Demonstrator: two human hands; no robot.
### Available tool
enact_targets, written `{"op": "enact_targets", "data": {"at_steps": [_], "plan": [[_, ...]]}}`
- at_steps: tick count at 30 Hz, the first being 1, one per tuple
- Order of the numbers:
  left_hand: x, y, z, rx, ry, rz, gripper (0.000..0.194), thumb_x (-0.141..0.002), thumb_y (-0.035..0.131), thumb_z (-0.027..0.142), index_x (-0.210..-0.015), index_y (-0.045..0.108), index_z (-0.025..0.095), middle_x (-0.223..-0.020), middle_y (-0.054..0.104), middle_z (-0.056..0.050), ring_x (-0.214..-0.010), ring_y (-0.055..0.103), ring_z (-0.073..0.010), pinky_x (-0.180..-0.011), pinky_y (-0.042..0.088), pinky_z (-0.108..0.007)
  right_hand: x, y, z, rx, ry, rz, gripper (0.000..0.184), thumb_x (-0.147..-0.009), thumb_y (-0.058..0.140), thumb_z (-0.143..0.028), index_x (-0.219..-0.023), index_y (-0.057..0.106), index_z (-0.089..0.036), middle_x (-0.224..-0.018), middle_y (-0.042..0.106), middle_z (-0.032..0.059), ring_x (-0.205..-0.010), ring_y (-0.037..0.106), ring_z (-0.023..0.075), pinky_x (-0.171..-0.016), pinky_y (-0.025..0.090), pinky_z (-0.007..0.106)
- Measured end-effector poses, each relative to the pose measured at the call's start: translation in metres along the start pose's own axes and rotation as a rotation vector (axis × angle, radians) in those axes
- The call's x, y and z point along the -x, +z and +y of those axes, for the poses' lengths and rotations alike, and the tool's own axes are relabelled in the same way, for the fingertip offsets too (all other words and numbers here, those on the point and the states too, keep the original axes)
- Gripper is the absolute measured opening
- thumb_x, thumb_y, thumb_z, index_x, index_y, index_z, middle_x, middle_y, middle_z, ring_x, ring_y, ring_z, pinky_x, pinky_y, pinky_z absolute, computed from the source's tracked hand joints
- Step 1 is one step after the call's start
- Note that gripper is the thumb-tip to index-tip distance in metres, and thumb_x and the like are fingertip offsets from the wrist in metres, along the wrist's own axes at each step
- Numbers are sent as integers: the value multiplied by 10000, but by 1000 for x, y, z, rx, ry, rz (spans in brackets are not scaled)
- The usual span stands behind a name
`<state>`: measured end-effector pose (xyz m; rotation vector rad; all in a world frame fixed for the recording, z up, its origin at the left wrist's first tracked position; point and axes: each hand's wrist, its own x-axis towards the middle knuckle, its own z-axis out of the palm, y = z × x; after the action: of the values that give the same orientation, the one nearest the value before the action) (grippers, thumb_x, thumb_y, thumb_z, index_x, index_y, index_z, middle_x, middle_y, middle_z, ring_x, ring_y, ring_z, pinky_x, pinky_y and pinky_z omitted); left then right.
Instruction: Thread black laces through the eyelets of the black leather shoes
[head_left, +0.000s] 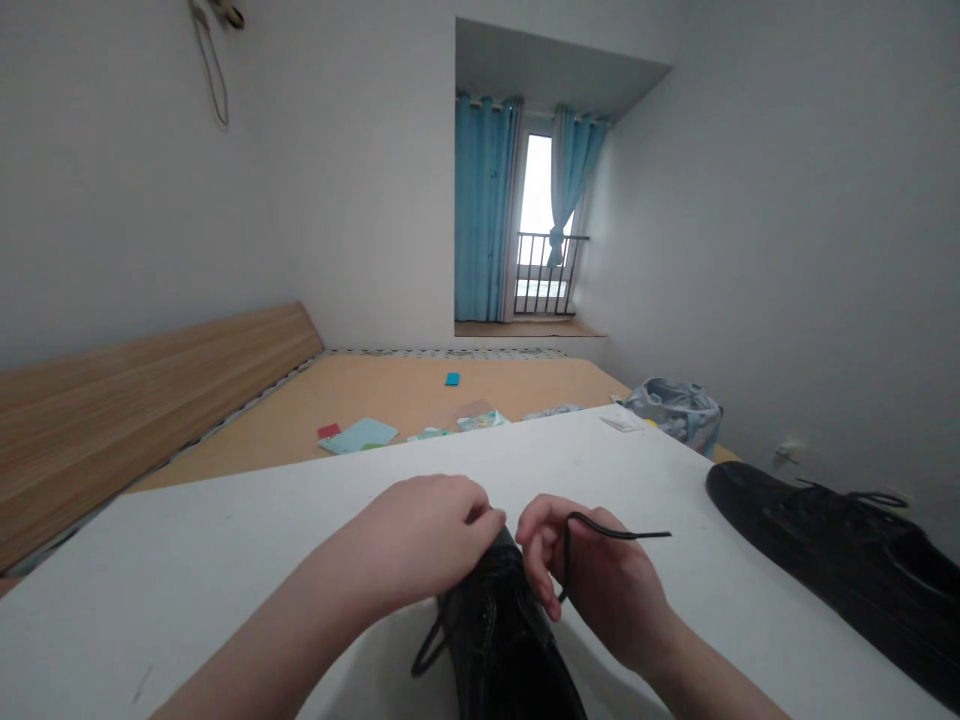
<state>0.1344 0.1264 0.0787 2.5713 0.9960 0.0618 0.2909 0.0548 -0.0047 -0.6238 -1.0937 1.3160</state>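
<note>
Left hand [420, 535] is curled over the top of a black leather lace-up shoe [499, 650], fingertips [480, 515] pressed on it, holding it. Right hand [596, 580] is closed on a black shoelace [619, 530], pinched between thumb and fingers just beside the shoe's upper, with the free end sticking out to the right. A loop of the same lace [427, 648] hangs off the shoe's left side, below the left hand. The shoe sits between the hands and close to the near part of a white table [187, 580], toe end cut off by the frame's bottom edge.

To the right of the right hand, a second black leather shoe [825, 550] lies on the table with its lace on top. A small white paper slip [621, 424] is at the far table edge.

Past the table is a tan bed base [375, 395] with a wooden headboard panel [150, 420] on its left. On it are a teal square [452, 379], a red card [328, 431], a pale blue card [358, 435] and a clear packet [480, 418]. A grey-blue bag [675, 412] sits far right. Farthest ahead are blue curtains [487, 205] and a balcony railing [551, 270].
</note>
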Motion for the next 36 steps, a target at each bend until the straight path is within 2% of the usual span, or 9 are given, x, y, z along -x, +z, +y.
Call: {"op": "enact_targets", "data": {"at_steps": [3, 8, 13, 18, 23, 26, 29, 32, 36], "plan": [[1, 6, 2, -191, 21, -57, 295, -784, 417, 361, -619, 604, 204, -633, 617, -35, -588, 531, -181, -503, 268, -274, 0, 0, 0, 36, 0, 31, 421, -824, 386, -405, -772, 667, -95, -496, 554, 30, -426, 454, 124, -460, 324, 245], [2, 10, -2, -191, 79, -80, 235, -745, 452, 363, -636, 599, 217, -630, 608, -24, -579, 514, -175, -491, 252, -272, -2, 3, -2, 49, 37, 23, 568, -843, 306, -478, -762, 701, -79, -531, 576, 58, -510, 495, 154, -557, 349, 287], [4, 12, -4, -116, 111, -59, 165, -730, 491, 355, -740, 590, 222, -758, 631, -18, -653, 535, -175, -519, 286, -262, -6, -1, 1, 86, 115, 237, 520, -827, 391, -534, -720, 687, -119, -554, 507, 9, -510, 437, 121, -510, 314, 253], [2, 13, -2, -116, 124, -126, 340, -825, 379, 400, -691, 623, 205, -735, 631, -45, -636, 532, -178, -539, 304, -277, -8, -3, -1, 281, 94, 155, 281, -685, 454, -279, -764, 678, -129, -588, 534, 8, -538, 472, 130, -534, 366, 261], [-3, 16, -5, -25, 158, -175, 394, -848, 353, 452, -719, 626, 199, -733, 619, -32, -625, 518, -165, -549, 308, -272, -11, -4, 2, 531, 102, 151, 257, -583, 379, -128, -643, 626, -161, -540, 511, -5, -533, 466, 130, -522, 365, 257], [-5, 14, -6, 121, 136, -187, 430, -863, 338, 485, -691, 591, 183, -730, 613, -20, -643, 514, -158, -574, 323, -269, -12, -4, 4, 715, 38, 151, 234, -625, 401, -89, -684, 611, -173, -614, 546, -1, -589, 478, 139, -550, 376, 265], [-5, 7, -3, 363, 124, -147, 461, -869, 334, 536, -721, 581, 176, -718, 594, -5, -649, 498, -146, -582, 342, -260, -9, -3, 0, 869, -19, 69, 175, -723, 480, -94, -763, 622, -188, -777, 594, 16, -731, 511, 160, -637, 405, 277], [-2, -3, 2, 594, 131, -71, 467, -865, 357, 558, -658, 524, 174, -612, 525, 16, -585, 460, -125, -565, 350, -255, -6, -4, -7, 904, -14, -22, 144, -762, 504, -117, -747, 627, -191, -823, 564, 21, -798, 517, 172, -692, 412, 289], [10, -15, 7, 875, 258, 76, 450, -845, 424, 573, -608, 415, 191, -523, 410, 49, -489, 357, -93, -524, 347, -239, -3, -9, -11, 899, -26, -19, 240, -762, 417, -79, -690, 616, -193, -799, 527, 24, -816, 511, 183, -767, 403, 327]]}}
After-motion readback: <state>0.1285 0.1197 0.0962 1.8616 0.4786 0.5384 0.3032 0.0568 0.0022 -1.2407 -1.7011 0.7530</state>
